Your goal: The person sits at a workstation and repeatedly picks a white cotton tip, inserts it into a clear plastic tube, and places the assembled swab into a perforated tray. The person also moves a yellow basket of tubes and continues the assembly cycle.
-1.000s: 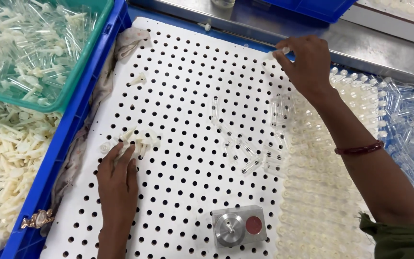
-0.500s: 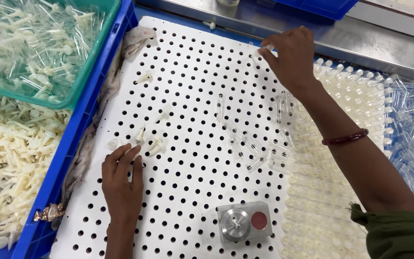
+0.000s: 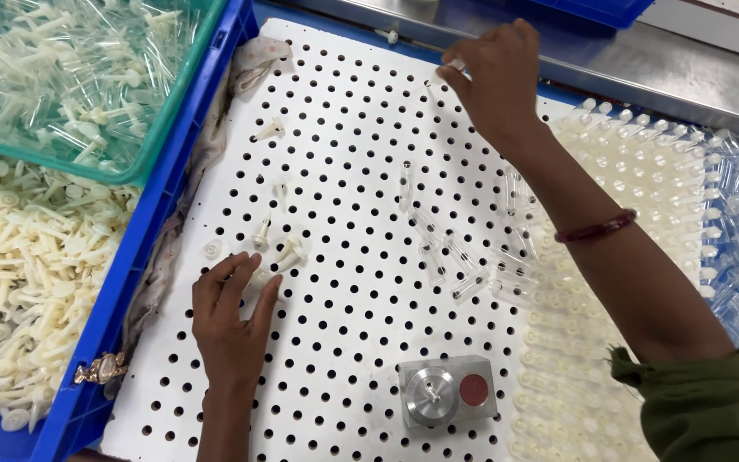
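Observation:
My left hand lies palm down on the white perforated board, fingertips resting on a few small cream plastic plungers. My right hand reaches to the board's far edge and pinches a small clear plastic tube. Several loose clear tubes lie on the board between my hands. A red bangle circles my right wrist.
A blue crate of cream plungers sits at the left, with a green tray of clear parts on top. A square metal block with a red button rests near the board's front. Rows of filled tubes stand at the right.
My right hand has shifted left along the board's far edge. My left hand has slid slightly right and closer to me. The view has moved a little.

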